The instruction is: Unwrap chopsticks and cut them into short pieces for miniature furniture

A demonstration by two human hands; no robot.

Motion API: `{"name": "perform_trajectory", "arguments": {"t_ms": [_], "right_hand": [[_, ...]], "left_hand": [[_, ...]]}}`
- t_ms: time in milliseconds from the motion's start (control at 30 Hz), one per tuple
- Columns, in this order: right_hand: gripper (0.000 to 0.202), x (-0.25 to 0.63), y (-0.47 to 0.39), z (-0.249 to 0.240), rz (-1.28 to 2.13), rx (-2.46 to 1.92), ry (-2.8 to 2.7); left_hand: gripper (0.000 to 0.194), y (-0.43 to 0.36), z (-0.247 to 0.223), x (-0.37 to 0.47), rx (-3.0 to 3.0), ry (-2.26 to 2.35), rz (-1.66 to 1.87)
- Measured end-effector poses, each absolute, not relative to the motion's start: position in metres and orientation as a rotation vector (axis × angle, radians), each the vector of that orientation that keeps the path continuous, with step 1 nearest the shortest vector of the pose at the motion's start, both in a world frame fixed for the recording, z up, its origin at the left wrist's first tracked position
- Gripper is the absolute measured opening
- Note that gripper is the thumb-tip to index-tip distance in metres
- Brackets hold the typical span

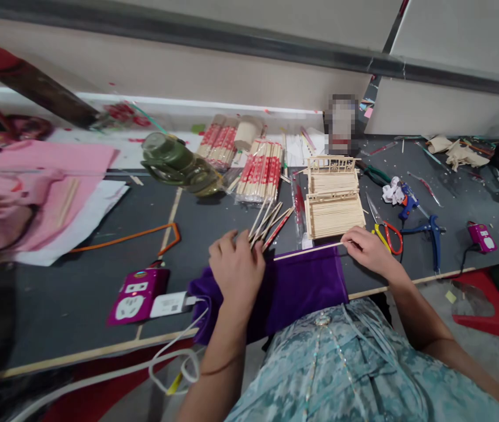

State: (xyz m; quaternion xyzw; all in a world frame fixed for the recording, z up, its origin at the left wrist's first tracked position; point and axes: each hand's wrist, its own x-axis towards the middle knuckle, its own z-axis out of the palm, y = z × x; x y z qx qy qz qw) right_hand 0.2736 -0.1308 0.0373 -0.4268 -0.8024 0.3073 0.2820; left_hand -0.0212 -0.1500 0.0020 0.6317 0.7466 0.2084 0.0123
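My left hand is curled over the near ends of several wooden chopsticks, which fan out between its thumb and fingers. One has a red wrapper. My right hand pinches the right end of a thin wooden stick. That stick runs leftward along the top edge of a purple cloth, and its left end disappears near my left hand. Just beyond my right hand stands a small model built of wooden sticks, with a railing at its back.
Packs of red-wrapped chopsticks lie behind, beside a green bottle. Scissors, a blue glue gun and a blue cutter are at right. A purple power socket with a white charger sits front left.
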Motion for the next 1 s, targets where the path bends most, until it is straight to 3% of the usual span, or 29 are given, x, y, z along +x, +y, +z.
{"name": "perform_trajectory", "arguments": {"t_ms": [133, 267, 1000], "right_hand": [[0.018, 0.267, -0.132, 0.040, 0.820, -1.152, -2.152], [0.016, 0.257, -0.136, 0.042, 0.822, -1.150, -2.114], [0.015, 0.244, -0.146, 0.038, 0.659, -1.205, -2.051]], "left_hand": [[0.027, -0.162, 0.041, 0.014, 2.177, 1.936, 1.028], [0.023, -0.162, 0.052, 0.059, 2.434, 1.530, 0.999], [0.014, -0.142, 0.039, 0.062, 1.908, 1.257, 0.959]]}}
